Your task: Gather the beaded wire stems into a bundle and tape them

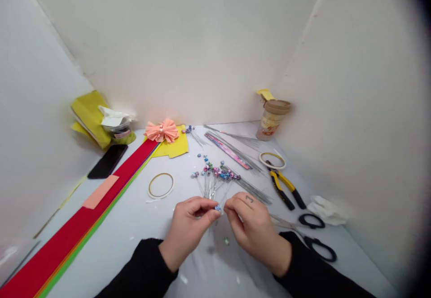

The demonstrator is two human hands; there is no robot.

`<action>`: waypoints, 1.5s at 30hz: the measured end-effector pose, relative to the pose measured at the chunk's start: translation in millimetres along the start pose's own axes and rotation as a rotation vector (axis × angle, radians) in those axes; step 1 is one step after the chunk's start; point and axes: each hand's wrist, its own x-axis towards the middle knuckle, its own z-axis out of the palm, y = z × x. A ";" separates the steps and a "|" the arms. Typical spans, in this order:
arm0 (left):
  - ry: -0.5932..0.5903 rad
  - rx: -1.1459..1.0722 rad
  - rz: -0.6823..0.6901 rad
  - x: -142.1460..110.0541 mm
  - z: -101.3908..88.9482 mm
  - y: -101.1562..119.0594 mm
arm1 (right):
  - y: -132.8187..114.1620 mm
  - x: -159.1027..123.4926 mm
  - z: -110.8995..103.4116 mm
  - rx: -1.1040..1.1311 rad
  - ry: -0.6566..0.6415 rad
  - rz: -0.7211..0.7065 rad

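Between thumb and forefinger, my left hand (190, 221) pinches a small blue paper star (217, 208). My right hand (251, 226) is closed in a pinch just to the right of the star; what its fingertips hold is too small to make out. Beyond both hands lies a bunch of wire stems topped with small pink, blue and purple stars (215, 171). A loose green star (226, 241) rests on the table below the hands.
Pliers (283, 183), scissors (303, 230) and a tape roll (272, 159) lie on the right, near a lidded cup (273, 119). Bundled wires (249, 185) lie centre right. Another tape roll (161, 185), red paper strips (101, 203) and a phone (107, 161) are left.
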 end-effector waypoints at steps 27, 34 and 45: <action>-0.034 0.028 0.074 0.5 -4.7 4.8 | -0.6 0.4 1.7 0.098 0.030 0.059; -0.113 0.186 0.174 4.0 -11.8 6.9 | -0.1 0.3 1.2 0.087 0.017 0.041; -0.221 0.278 0.374 1.7 -12.7 3.0 | 1.0 -2.4 1.2 0.041 -0.053 -0.008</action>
